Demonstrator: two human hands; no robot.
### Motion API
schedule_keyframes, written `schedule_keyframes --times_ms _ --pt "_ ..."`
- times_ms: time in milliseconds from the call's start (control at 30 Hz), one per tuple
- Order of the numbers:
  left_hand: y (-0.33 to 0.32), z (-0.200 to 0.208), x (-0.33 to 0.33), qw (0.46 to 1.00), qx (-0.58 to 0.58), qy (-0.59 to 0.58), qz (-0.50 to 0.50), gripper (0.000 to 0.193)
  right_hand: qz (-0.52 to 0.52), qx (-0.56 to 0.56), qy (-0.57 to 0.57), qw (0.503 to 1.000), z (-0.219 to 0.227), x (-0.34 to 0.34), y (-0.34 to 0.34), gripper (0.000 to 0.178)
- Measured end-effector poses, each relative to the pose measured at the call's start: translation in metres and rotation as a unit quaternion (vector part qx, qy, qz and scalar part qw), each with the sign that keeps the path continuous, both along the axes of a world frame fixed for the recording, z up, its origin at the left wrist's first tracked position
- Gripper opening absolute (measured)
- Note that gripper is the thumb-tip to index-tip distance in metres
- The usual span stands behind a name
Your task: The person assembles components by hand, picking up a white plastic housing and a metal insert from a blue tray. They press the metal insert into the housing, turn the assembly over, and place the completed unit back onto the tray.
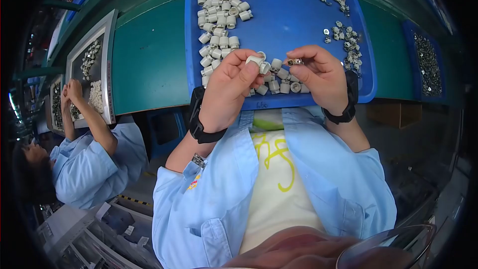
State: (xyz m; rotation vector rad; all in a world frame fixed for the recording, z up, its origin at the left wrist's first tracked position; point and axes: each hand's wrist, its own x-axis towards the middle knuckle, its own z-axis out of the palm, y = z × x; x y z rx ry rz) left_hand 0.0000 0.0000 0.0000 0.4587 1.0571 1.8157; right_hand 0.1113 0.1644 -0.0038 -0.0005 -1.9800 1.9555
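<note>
Above the near edge of a blue tray, my left hand is closed on white ceramic lamp sockets; they look like two, one against the other. To its right, my right hand pinches a small metal-and-white contact insert between thumb and fingers. The two hands are a short way apart, and the pieces do not touch. Many more white sockets lie heaped along the tray's left side, and several lie below my hands. Small metal inserts are scattered along the tray's right side.
A blue bin of small metal parts stands to the right on the green bench. At the left, a co-worker's hands are over a grey-framed tray with similar parts. An open cardboard box sits below the bench.
</note>
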Motion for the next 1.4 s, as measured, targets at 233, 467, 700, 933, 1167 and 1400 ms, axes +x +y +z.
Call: schedule_keyframes --times_ms 233,467,700,933,1167,1400 --pt "0.006 0.008 0.011 1.0 0.003 -0.017 0.015 0.029 0.014 -0.163 -0.02 0.986 0.011 0.003 0.002 0.026" --pt "0.004 0.002 0.013 0.999 0.025 -0.039 -0.005 0.032 0.012 -0.134 0.036 0.99 0.001 0.007 0.009 0.025" --pt "0.004 0.007 0.016 0.999 0.019 -0.027 -0.018 0.033 0.008 -0.214 -0.009 0.977 0.015 0.006 0.005 0.025" --pt "0.004 0.008 0.016 0.999 0.019 -0.021 -0.021 0.032 -0.012 -0.134 0.014 0.991 0.012 0.007 -0.004 0.025" --pt "0.005 0.004 0.019 1.0 0.023 -0.015 0.001 0.031 0.005 -0.161 0.024 0.987 0.018 0.006 -0.014 0.023" --pt "0.006 0.005 0.02 0.999 -0.011 0.037 -0.033 0.027 0.018 -0.183 -0.054 0.982 0.02 0.008 -0.011 0.02"
